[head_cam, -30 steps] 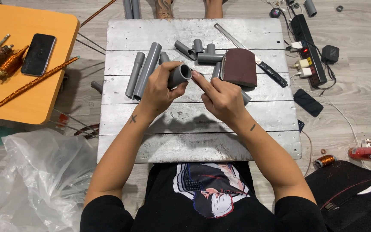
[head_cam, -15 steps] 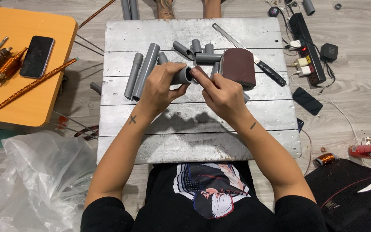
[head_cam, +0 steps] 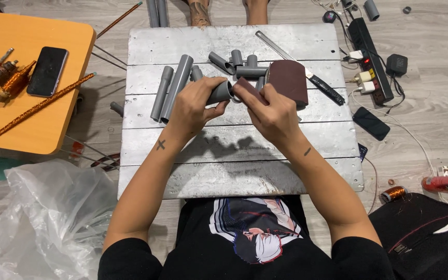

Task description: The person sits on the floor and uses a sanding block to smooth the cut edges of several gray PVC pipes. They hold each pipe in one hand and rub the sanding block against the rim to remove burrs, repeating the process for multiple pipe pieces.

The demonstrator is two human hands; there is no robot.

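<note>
My left hand (head_cam: 195, 106) is closed around a short grey pipe piece (head_cam: 220, 92) in the upper middle of the frame, above the silver wooden board (head_cam: 234, 161). My right hand (head_cam: 270, 111) pinches a strip of dark red sandpaper (head_cam: 289, 80) and presses it on the pipe's open end. Just behind my hands lie more grey pipes (head_cam: 175, 83) and a long file (head_cam: 302, 70), and the orange table (head_cam: 32, 119) with a black phone (head_cam: 47, 71) is at the upper left.

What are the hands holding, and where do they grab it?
The left hand wraps a short grey pipe round its middle. The right hand pinches dark red sandpaper by its edge.
</note>
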